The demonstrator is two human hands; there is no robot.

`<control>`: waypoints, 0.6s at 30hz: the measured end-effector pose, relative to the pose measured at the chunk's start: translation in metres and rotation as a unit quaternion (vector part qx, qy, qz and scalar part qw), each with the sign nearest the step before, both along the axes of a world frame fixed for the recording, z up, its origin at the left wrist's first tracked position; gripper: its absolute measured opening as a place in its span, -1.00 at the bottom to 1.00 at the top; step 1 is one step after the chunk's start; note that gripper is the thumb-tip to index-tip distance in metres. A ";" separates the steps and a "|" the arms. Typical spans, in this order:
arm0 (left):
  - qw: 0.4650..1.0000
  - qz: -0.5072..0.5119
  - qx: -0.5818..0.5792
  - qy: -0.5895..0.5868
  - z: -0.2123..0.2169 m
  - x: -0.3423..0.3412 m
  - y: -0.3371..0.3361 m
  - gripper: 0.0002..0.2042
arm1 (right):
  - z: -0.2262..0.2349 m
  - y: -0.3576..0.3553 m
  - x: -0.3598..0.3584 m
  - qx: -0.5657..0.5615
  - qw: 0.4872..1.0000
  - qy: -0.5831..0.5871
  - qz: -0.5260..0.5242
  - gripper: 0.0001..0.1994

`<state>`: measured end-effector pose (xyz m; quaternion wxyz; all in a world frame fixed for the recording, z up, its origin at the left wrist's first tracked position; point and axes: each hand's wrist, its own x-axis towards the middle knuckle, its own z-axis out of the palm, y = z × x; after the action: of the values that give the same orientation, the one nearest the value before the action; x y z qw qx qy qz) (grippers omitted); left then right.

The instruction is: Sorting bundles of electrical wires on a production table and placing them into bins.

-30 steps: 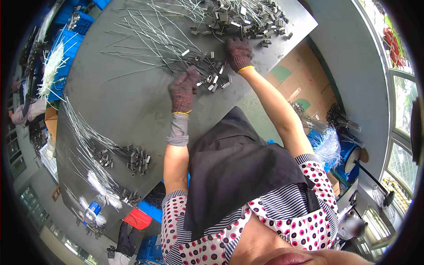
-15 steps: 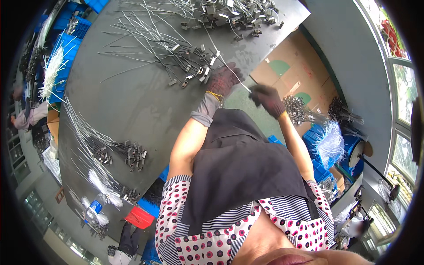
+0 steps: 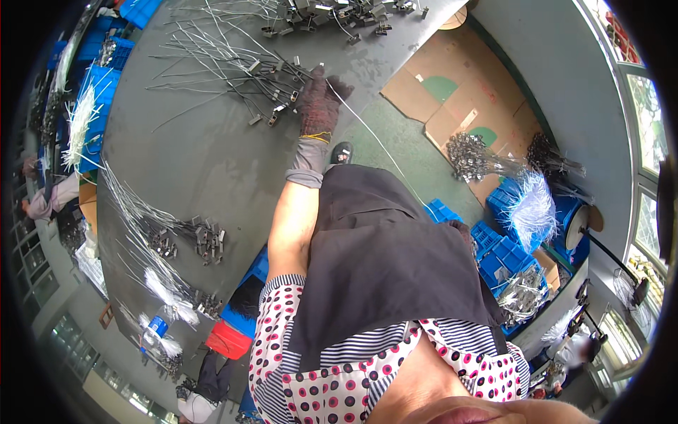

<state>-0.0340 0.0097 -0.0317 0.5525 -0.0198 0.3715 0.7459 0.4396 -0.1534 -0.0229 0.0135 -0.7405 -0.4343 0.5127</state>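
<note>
one right hand lower than before, one wire at one left hand

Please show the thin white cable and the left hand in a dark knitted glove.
Thin white cable (image 3: pixel 382 147): head view, middle stretch.
Left hand in dark knitted glove (image 3: pixel 320 106): head view, middle of glove.

Left hand outstretched (gloved)

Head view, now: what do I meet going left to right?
White strand bundle → red bin → gloved left hand → long pale strand running rightward from it → translucent strand bundle → spool → window.
</note>
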 end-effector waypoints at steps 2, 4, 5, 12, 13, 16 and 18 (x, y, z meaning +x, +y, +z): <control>1.000 0.011 0.007 0.025 0.008 0.000 -0.008 -0.76 | -0.007 -0.003 0.013 0.005 0.999 0.038 -0.029 -0.71; 0.999 0.020 0.013 0.049 0.017 0.002 -0.017 -0.75 | -0.009 -0.002 0.019 -0.004 0.998 0.046 -0.049 -0.70; 0.996 0.010 -0.032 0.082 0.019 0.003 -0.021 -0.74 | -0.009 0.001 0.021 -0.012 0.996 0.052 -0.070 -0.70; 0.988 -0.083 -0.053 0.122 0.011 0.011 -0.081 -0.68 | -0.012 0.066 -0.016 -0.026 0.996 0.080 0.021 -0.69; 0.989 -0.097 -0.068 0.092 0.016 0.015 -0.089 -0.68 | -0.010 0.079 -0.037 -0.021 0.996 0.079 0.039 -0.69; 0.981 -0.154 -0.084 0.085 0.012 0.036 -0.109 -0.69 | -0.005 0.111 -0.112 0.026 0.980 0.171 0.096 -0.67; 0.970 -0.171 -0.098 0.141 0.020 0.061 -0.116 -0.68 | 0.002 0.127 -0.169 0.040 0.963 0.239 0.114 -0.64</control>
<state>0.0272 -0.1065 -0.0120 0.6095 0.0953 0.5150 0.5951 0.2705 -0.0268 -0.0211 0.0881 -0.5405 -0.5201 0.6555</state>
